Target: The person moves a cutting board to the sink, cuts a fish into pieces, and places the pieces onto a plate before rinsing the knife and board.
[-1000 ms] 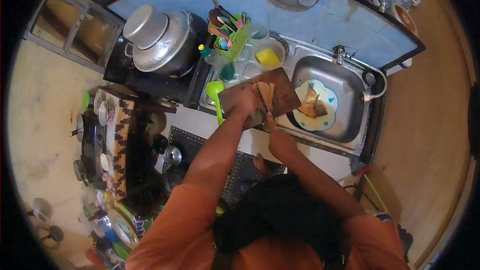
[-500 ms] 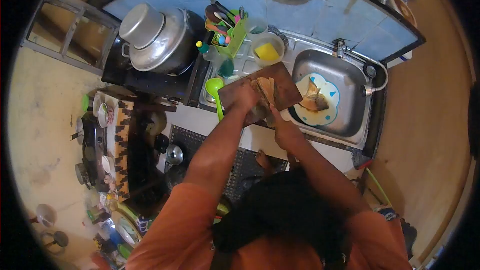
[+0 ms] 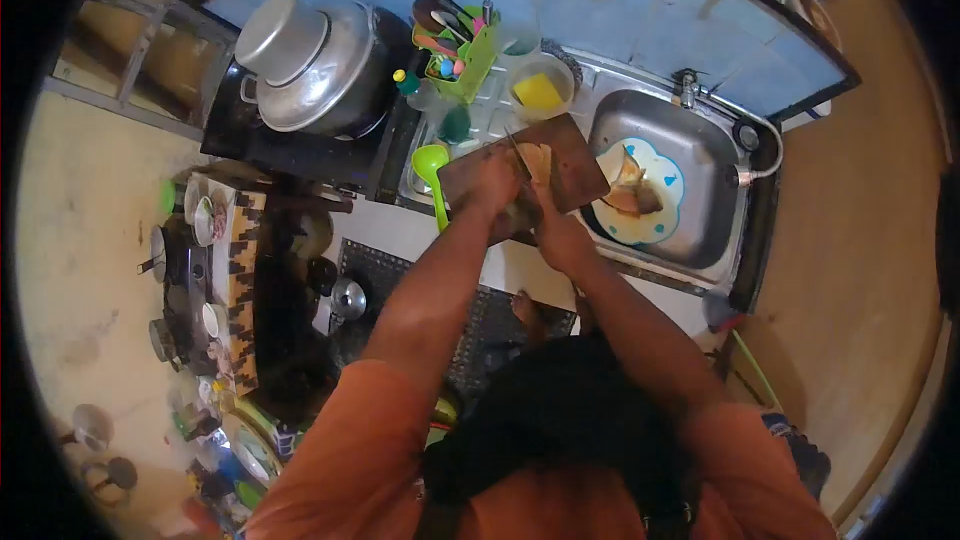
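Note:
A brown wooden cutting board (image 3: 575,165) lies across the sink's front edge and drainboard, with tan-brown sliced food (image 3: 538,162) on it; I cannot make out its exact kind. My right hand (image 3: 556,234) is wrapped round the handle of a knife (image 3: 515,145), whose thin blade points away from me beside the food. On the board's left half, my left hand (image 3: 492,185) is curled down against the food, close to the blade. Its fingertips are partly hidden. More brown pieces (image 3: 632,198) sit on a white plate with blue shapes (image 3: 655,227) in the sink.
The steel sink (image 3: 705,240) with its faucet (image 3: 688,90) is on the right. Left of the board are a green ladle (image 3: 432,162), a bottle (image 3: 415,90) and a green utensil holder (image 3: 465,75). Behind stands a tub with a yellow sponge (image 3: 538,92). A large pot (image 3: 340,80) is further left.
My right hand has shifted slightly left and the knife's blade now shows further up the board, left of the food. My left hand stays nearly in place. The view has tilted a little.

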Tool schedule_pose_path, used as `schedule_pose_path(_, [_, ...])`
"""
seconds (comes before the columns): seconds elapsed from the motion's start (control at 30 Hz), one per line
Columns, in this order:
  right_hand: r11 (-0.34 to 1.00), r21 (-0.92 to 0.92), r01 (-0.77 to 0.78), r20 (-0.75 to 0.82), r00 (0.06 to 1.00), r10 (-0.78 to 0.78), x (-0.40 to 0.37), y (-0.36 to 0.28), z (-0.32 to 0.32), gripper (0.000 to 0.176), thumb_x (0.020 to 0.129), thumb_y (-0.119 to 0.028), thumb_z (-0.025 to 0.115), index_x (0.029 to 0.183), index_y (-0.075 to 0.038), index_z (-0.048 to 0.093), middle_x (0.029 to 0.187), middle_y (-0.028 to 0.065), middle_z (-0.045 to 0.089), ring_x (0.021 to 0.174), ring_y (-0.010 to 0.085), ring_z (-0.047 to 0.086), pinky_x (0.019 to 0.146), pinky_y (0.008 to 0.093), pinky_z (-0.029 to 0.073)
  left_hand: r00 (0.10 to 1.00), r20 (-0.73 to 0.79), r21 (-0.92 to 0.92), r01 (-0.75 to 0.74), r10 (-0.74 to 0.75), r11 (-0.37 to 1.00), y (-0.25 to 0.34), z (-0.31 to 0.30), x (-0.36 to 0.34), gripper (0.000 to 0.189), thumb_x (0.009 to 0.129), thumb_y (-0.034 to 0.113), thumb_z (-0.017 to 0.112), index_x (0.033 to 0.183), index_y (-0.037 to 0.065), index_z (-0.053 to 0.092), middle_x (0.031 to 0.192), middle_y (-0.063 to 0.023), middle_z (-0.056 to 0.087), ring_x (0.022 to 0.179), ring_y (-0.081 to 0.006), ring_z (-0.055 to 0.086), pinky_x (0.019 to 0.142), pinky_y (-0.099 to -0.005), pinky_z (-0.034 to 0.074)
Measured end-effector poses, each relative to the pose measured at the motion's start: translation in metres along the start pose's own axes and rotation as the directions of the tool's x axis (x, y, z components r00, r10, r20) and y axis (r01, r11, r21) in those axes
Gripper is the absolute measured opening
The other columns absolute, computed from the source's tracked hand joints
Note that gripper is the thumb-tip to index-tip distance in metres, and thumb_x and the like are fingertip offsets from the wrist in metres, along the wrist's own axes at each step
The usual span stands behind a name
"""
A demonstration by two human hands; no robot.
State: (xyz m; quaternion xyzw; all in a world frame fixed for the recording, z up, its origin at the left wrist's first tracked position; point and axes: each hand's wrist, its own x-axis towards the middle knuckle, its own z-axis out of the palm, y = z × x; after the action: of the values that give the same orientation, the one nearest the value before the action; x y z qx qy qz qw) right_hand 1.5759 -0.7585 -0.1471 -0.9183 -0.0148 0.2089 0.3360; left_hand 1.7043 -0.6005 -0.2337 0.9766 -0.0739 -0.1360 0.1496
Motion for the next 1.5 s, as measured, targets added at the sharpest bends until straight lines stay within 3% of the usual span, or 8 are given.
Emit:
schedule_pose_path(0.13, [0.999,0.048,-0.007,0.052,0.999,0.005,-0.018,0.009,0.007,0.086,0.084,-0.004,0.053,0.154,-0.021,0.007,0.080,0.0293,0.064,0.075,0.0443,0.064,0.070,0.0531,0.050,0.992,0.100,0.168,0.065,-0.083,0.984,0.053,-0.094,-0.035,0.043,0.087,0.032,0.059,0.112,-0.003,0.061,0.096,-0.0195,0.070,0.090,-0.0361,0.068,0.080,-0.0472,0.053])
schedule_pose_path(0.27, [1.000,-0.022,-0.018,-0.018,1.000,0.018,0.014,0.002,0.007,0.084,0.084,-0.004,0.053,0.154,-0.021,0.008,0.082,0.0289,0.064,0.077,0.0451,0.064,0.070,0.0541,0.049,0.995,0.094,0.069,0.029,-0.036,0.997,0.007,-0.007,0.008,0.035,0.082,0.029,0.064,0.104,0.002,0.064,0.112,-0.0216,0.063,0.103,-0.0339,0.061,0.083,-0.0435,0.052])
schedule_pose_path(0.37, [0.994,0.016,-0.109,0.121,0.987,0.107,-0.008,0.001,-0.006,0.084,0.085,-0.006,0.053,0.154,-0.023,0.008,0.083,0.0296,0.064,0.077,0.0460,0.063,0.070,0.0549,0.048,0.915,0.267,0.562,-0.402,0.302,0.723,0.008,-0.017,0.005,0.033,0.083,0.027,0.062,0.104,0.003,0.065,0.112,-0.0218,0.063,0.104,-0.0341,0.060,0.086,-0.0448,0.051])
schedule_pose_path(0.53, [0.999,-0.040,-0.034,-0.020,0.999,0.033,0.018,0.000,0.022,0.085,0.087,-0.007,0.051,0.153,-0.027,0.003,0.083,0.0307,0.063,0.077,0.0466,0.063,0.071,0.0548,0.048,0.988,-0.135,0.106,-0.056,0.070,0.993,-0.017,0.040,0.022,0.023,0.088,0.023,0.054,0.094,0.005,0.068,0.097,-0.0217,0.067,0.086,-0.0323,0.068,0.074,-0.0441,0.054])
schedule_pose_path(0.67, [0.990,0.017,-0.139,0.143,0.980,0.135,-0.006,-0.004,-0.011,0.079,0.086,-0.005,0.051,0.153,-0.021,0.011,0.088,0.0327,0.062,0.078,0.0470,0.063,0.072,0.0552,0.048,0.988,-0.139,0.211,-0.034,0.064,0.977,-0.020,0.042,0.030,0.023,0.088,0.023,0.054,0.098,0.005,0.066,0.096,-0.0206,0.068,0.086,-0.0334,0.068,0.074,-0.0428,0.055])
schedule_pose_path(0.93, [0.966,0.079,0.245,-0.240,0.945,-0.220,0.030,0.012,0.010,0.081,0.083,-0.002,0.051,0.153,-0.018,0.013,0.094,0.0319,0.063,0.080,0.0477,0.062,0.073,0.0523,0.049,1.000,0.002,0.028,0.006,-0.006,1.000,0.000,0.007,0.009,0.031,0.090,0.025,0.053,0.110,0.002,0.056,0.093,-0.0205,0.069,0.084,-0.0364,0.068,0.073,-0.0468,0.055])
schedule_pose_path(1.03, [0.992,0.121,-0.039,0.101,0.994,0.027,0.001,0.004,-0.011,0.079,0.084,-0.004,0.050,0.152,-0.018,0.015,0.096,0.0328,0.063,0.083,0.0488,0.062,0.078,0.0526,0.049,0.997,-0.041,0.028,0.066,-0.065,0.997,-0.001,0.012,0.005,0.032,0.090,0.027,0.054,0.112,0.005,0.057,0.092,-0.0214,0.069,0.083,-0.0377,0.068,0.073,-0.0488,0.054])
schedule_pose_path(1.5, [0.984,0.170,-0.058,0.088,0.995,0.044,0.010,-0.001,-0.031,0.068,0.092,-0.016,0.045,0.152,-0.023,0.015,0.092,0.0343,0.063,0.087,0.0488,0.063,0.082,0.0529,0.048,0.989,-0.008,-0.199,0.142,-0.146,0.970,0.015,-0.038,0.003,0.038,0.082,0.028,0.062,0.109,0.002,0.059,0.103,-0.0252,0.067,0.097,-0.0396,0.065,0.084,-0.0464,0.052])
